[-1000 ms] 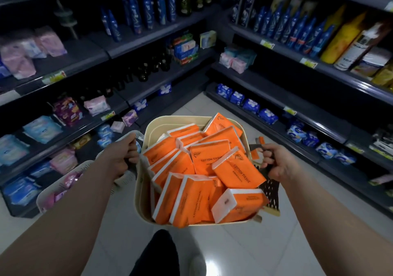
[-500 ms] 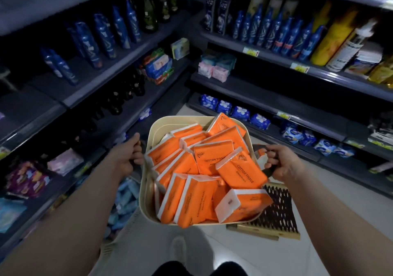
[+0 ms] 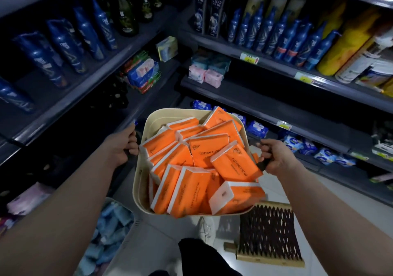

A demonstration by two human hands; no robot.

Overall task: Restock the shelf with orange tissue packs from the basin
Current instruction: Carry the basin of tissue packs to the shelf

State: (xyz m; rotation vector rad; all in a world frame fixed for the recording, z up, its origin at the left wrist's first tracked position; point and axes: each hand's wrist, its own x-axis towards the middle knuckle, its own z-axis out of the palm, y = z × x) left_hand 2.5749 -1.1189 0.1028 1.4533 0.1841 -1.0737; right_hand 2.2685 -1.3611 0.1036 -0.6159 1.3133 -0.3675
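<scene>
Tissue packs (image 3: 209, 150) in basin (image 3: 140, 182); L hand (image 3: 121, 146), R hand (image 3: 276, 158) grip sides.

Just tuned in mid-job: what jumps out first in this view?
The cream basin, heaped with bright orange tissue packs, fills the centre, gripped at its sides by the left hand and right hand. Rows of blue bottles line the dark shelves behind.

Bare forearms (image 3: 63, 207), black trouser leg (image 3: 197, 256), perhaps a white laced shoe (image 3: 207, 229).
</scene>
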